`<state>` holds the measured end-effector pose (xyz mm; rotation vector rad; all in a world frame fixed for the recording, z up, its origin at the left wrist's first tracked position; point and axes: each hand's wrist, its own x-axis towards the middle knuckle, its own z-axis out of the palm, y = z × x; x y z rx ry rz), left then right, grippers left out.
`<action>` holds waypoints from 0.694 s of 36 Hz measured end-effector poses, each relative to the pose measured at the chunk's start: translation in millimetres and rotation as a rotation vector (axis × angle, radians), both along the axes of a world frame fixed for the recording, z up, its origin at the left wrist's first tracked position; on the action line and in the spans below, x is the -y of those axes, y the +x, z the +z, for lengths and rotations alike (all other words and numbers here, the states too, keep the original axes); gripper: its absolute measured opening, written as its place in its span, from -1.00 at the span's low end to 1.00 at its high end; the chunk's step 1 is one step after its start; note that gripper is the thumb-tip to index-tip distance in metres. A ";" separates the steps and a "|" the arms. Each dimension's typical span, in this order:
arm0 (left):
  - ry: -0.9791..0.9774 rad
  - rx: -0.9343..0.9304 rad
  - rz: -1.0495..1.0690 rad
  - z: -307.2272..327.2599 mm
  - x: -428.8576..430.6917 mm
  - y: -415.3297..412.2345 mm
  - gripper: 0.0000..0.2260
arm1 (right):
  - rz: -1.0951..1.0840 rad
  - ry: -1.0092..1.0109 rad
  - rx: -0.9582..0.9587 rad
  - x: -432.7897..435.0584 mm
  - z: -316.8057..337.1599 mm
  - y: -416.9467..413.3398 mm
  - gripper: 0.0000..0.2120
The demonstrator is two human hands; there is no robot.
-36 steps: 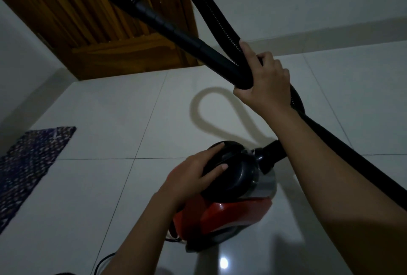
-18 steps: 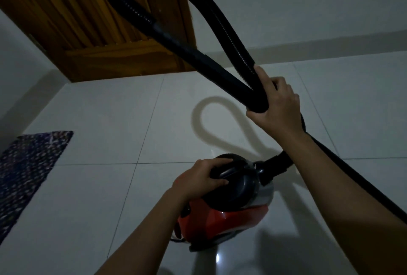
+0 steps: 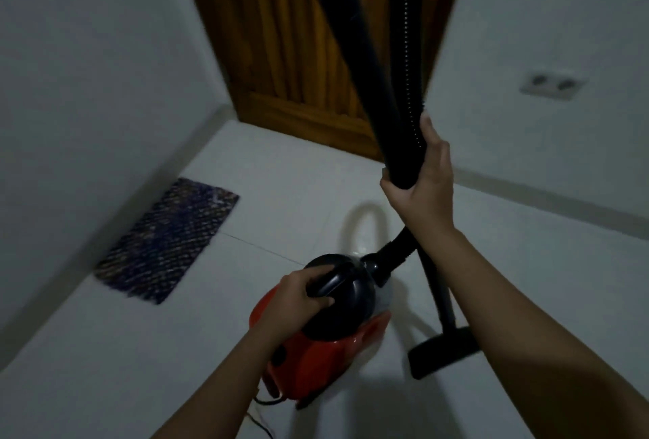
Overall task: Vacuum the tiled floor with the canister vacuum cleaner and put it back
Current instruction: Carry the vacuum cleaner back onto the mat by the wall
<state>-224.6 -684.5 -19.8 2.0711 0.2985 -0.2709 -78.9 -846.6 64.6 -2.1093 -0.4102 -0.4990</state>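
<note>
A red and black canister vacuum cleaner (image 3: 326,365) is low in the middle of the view, over the white tiled floor (image 3: 105,368). My left hand (image 3: 298,298) is closed around the black carrying handle on top of it. My right hand (image 3: 421,178) grips the black hose (image 3: 368,62), which is folded into a loop that runs up out of the top of the view. The wand drops behind my right forearm to the black floor nozzle (image 3: 444,350), which sits on the tiles to the right of the canister. A thin power cord (image 3: 260,417) trails from the canister's rear.
A wooden door (image 3: 281,34) stands straight ahead between white walls. A dark patterned mat (image 3: 168,238) lies on the floor along the left wall. A double wall socket (image 3: 551,85) is on the right wall, low down.
My left hand has closed around the canister's handle. My right hand has raised the folded hose more upright. The view has swung, bringing the mat, door and nozzle closer to the middle.
</note>
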 end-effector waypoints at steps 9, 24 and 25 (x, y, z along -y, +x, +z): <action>0.044 0.099 0.279 189.9 -158.2 -40.6 -0.52 | 0.275 0.027 0.125 -201.1 190.8 -14.1 -0.11; 0.125 0.065 0.603 202.7 -422.2 -54.6 -0.50 | 0.619 0.120 0.089 -499.3 181.8 13.0 -0.13; 0.120 0.052 0.636 196.1 -437.6 -54.7 -0.50 | 0.646 0.132 0.071 -520.6 175.7 18.2 -0.14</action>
